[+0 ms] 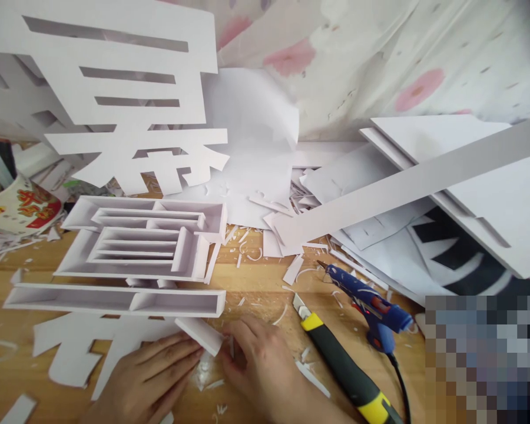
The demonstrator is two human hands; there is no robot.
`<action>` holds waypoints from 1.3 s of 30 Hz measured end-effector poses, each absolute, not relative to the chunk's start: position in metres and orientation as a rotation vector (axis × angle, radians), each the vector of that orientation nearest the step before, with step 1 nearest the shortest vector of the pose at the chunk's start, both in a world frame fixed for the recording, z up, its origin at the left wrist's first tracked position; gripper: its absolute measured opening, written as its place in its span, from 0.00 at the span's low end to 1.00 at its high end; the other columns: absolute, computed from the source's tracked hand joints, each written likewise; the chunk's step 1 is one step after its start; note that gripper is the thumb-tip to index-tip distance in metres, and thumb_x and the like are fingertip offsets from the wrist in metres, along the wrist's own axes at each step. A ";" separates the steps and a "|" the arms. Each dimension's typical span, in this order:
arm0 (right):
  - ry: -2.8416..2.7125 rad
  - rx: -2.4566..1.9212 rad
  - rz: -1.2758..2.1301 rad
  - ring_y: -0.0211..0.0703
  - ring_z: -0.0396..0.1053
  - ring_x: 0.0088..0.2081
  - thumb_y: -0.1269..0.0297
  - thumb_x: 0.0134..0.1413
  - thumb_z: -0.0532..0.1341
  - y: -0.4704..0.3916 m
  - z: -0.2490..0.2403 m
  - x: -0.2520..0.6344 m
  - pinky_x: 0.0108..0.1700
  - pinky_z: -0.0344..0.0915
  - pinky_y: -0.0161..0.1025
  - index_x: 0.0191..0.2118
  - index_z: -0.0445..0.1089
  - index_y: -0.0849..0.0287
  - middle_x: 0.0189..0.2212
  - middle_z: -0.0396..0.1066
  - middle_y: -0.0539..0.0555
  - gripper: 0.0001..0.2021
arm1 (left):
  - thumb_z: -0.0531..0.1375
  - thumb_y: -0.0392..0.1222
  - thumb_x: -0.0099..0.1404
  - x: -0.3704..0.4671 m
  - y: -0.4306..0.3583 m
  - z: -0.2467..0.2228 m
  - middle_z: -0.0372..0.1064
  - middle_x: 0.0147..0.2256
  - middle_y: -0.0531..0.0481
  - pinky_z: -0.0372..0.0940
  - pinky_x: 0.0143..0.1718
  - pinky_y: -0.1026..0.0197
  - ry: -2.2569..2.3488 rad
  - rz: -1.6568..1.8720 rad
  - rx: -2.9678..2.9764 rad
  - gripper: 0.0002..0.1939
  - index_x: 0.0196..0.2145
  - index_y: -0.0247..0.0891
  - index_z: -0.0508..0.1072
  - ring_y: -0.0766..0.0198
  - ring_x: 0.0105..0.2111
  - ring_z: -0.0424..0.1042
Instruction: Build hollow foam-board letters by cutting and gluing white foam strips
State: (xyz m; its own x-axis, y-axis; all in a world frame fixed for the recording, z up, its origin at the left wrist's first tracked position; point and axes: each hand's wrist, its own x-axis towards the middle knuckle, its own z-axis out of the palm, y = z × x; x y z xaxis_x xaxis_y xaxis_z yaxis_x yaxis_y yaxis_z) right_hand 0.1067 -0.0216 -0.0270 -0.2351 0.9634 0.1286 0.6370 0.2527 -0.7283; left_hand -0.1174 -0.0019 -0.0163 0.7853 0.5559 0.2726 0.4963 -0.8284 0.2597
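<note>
A large white foam-board character (115, 300) lies on the wooden table, its upper part lined with upright strips that form open-topped compartments. Below them a short white foam-board strip (199, 335) stands on edge at a slant. My left hand (152, 377) rests over the flat lower part of the character, fingers stretched out and their tips against the strip. With curled fingers, my right hand (262, 359) pinches the strip's right end; its fingertips are partly hidden. Right of that hand lie a black and yellow utility knife (340, 362), blade out, and a blue glue gun (366, 297).
Another cut-out white character (145, 56) stands at the back left, near a printed paper tub (24, 203). A long white strip (397, 185) slants across stacked boards (472, 141) on the right. Scraps litter the table (256, 282). A flowered curtain (357, 65) hangs behind.
</note>
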 end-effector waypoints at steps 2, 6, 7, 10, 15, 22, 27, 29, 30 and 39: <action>-1.951 -1.454 0.763 0.36 0.64 0.24 0.76 0.41 0.58 -0.020 -0.025 0.109 0.26 0.56 0.32 0.34 0.68 0.57 0.25 0.69 0.47 0.11 | 0.55 0.32 0.61 -0.120 -0.007 -0.011 0.75 0.41 0.53 0.68 0.45 0.66 0.930 0.615 2.697 0.16 0.46 0.42 0.71 0.65 0.43 0.72; -2.044 -1.423 0.837 0.36 0.65 0.25 0.75 0.44 0.57 -0.015 -0.022 0.115 0.28 0.56 0.31 0.34 0.67 0.56 0.25 0.68 0.47 0.10 | 0.54 0.33 0.61 -0.111 0.001 0.018 0.68 0.46 0.51 0.67 0.45 0.58 1.317 0.871 2.569 0.21 0.50 0.48 0.67 0.59 0.44 0.69; -2.072 -1.418 0.852 0.36 0.65 0.26 0.76 0.44 0.56 -0.014 -0.022 0.117 0.28 0.56 0.31 0.34 0.66 0.56 0.24 0.68 0.46 0.10 | 0.55 0.34 0.60 -0.103 0.008 0.028 0.65 0.47 0.50 0.65 0.48 0.54 1.439 0.924 2.556 0.22 0.52 0.50 0.66 0.58 0.45 0.68; -2.091 -1.430 0.873 0.36 0.65 0.26 0.77 0.43 0.54 -0.013 -0.022 0.119 0.28 0.56 0.31 0.33 0.64 0.57 0.24 0.67 0.46 0.11 | 0.52 0.37 0.64 -0.065 0.037 0.052 0.58 0.50 0.45 0.56 0.56 0.45 1.555 1.060 2.526 0.20 0.53 0.46 0.63 0.53 0.51 0.61; -2.070 -1.465 0.823 0.36 0.64 0.24 0.77 0.40 0.52 -0.011 -0.024 0.119 0.27 0.53 0.31 0.33 0.61 0.56 0.23 0.67 0.47 0.11 | 0.49 0.36 0.66 -0.007 0.070 0.047 0.55 0.50 0.40 0.56 0.55 0.43 1.323 0.787 2.709 0.18 0.53 0.36 0.57 0.51 0.55 0.56; -2.062 -1.435 0.827 0.37 0.65 0.25 0.76 0.40 0.51 -0.010 -0.022 0.121 0.27 0.52 0.31 0.32 0.59 0.56 0.25 0.68 0.47 0.11 | 0.49 0.35 0.66 0.000 0.068 0.022 0.56 0.52 0.37 0.49 0.58 0.39 1.268 0.664 2.890 0.22 0.57 0.32 0.52 0.48 0.57 0.53; -2.056 -1.418 0.854 0.37 0.65 0.25 0.76 0.40 0.51 -0.009 -0.022 0.121 0.27 0.53 0.32 0.32 0.59 0.56 0.25 0.69 0.48 0.11 | 0.50 0.36 0.65 0.000 0.067 0.024 0.56 0.52 0.35 0.50 0.58 0.40 1.267 0.653 2.903 0.25 0.58 0.31 0.50 0.48 0.58 0.52; -2.061 -1.425 0.853 0.37 0.65 0.25 0.76 0.40 0.51 -0.009 -0.022 0.121 0.27 0.53 0.32 0.33 0.59 0.56 0.25 0.69 0.48 0.11 | 0.50 0.37 0.66 0.000 0.067 0.023 0.56 0.52 0.35 0.50 0.58 0.40 1.264 0.654 2.904 0.25 0.59 0.31 0.49 0.48 0.57 0.53; -2.066 -1.427 0.854 0.37 0.65 0.25 0.76 0.40 0.51 -0.009 -0.021 0.121 0.27 0.53 0.32 0.33 0.59 0.56 0.25 0.69 0.48 0.11 | 0.50 0.37 0.66 -0.001 0.067 0.023 0.56 0.52 0.36 0.51 0.58 0.41 1.262 0.656 2.907 0.25 0.59 0.31 0.49 0.48 0.57 0.53; -2.107 -1.470 0.948 0.38 0.65 0.27 0.74 0.42 0.51 -0.008 -0.020 0.122 0.29 0.52 0.33 0.34 0.60 0.56 0.27 0.70 0.49 0.10 | 0.49 0.38 0.66 -0.001 0.067 0.023 0.56 0.53 0.35 0.50 0.59 0.41 1.263 0.640 2.931 0.24 0.58 0.31 0.50 0.49 0.57 0.54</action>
